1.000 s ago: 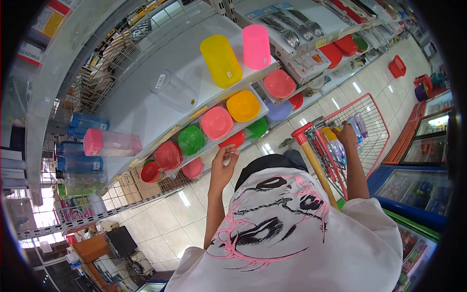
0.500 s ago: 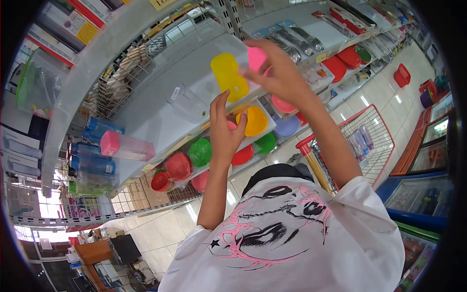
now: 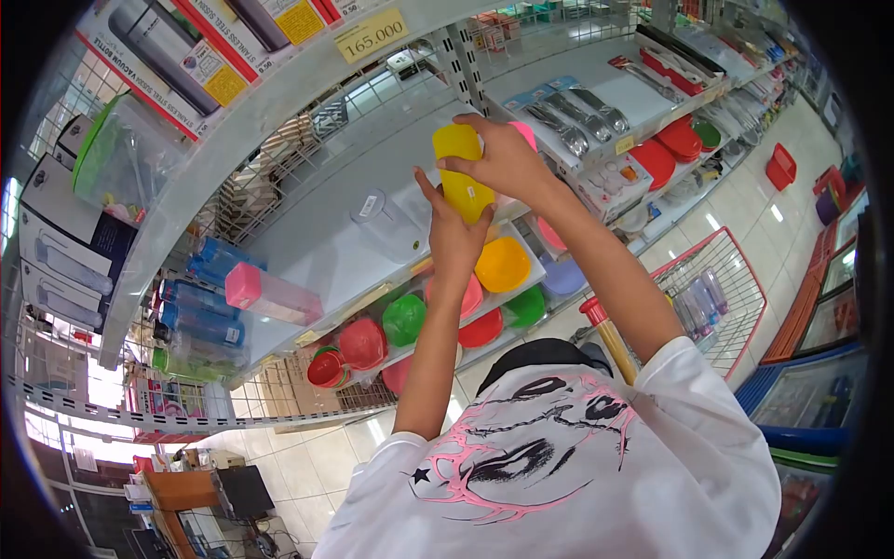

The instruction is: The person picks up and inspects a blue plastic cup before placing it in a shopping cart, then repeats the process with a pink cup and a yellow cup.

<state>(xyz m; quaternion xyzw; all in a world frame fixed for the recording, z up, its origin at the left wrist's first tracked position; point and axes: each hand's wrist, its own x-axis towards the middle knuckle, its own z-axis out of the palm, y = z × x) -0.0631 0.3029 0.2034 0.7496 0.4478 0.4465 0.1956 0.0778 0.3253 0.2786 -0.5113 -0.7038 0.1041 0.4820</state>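
A yellow plastic container [image 3: 460, 190] with rounded ends and a small white label is between my hands over the shelf. My right hand [image 3: 506, 160] grips its upper part from the right, the thumb lying across the front. Around its lower end, my left hand [image 3: 454, 233] holds it from the left and below. Just behind my right hand a bright pink container [image 3: 524, 134] partly shows. A clear plastic container [image 3: 387, 222] lies on the shelf left of my left hand.
On the grey shelf [image 3: 317, 200], a pink-lidded clear container [image 3: 272, 293] lies farther left, near blue bottles [image 3: 200, 321]. Colourful bowls [image 3: 503, 265] fill the shelf below. Packaged cutlery [image 3: 577, 114] lies to the right. A shopping cart [image 3: 712, 303] stands at my right.
My right hand has moved from the pink container onto the yellow one. My left hand has risen to the yellow container's lower end. The view has shifted, bringing the upper price tag into sight.
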